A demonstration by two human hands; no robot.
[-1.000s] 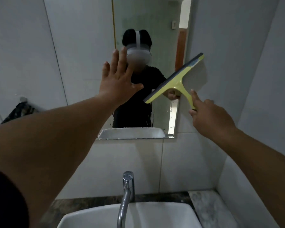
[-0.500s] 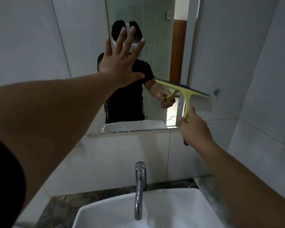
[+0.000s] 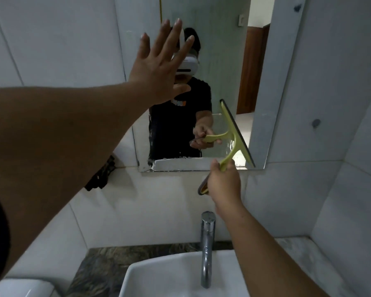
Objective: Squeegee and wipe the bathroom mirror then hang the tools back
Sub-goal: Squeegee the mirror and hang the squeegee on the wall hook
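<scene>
Squeegee (image 3: 234,133) sits in my right hand (image 3: 224,183), fingers curled tight around its green handle, so the blade stands almost upright against the lower right part of the mirror (image 3: 223,61). I judge this angle lets me pull sideways across the glass. My left hand (image 3: 159,69) is raised flat with fingers spread, holding nothing, probably to steady myself near the mirror's left edge. Dark cloth (image 3: 101,176) hangs on the wall left of the mirror, above the sink (image 3: 159,277) and beside the faucet (image 3: 207,243).
</scene>
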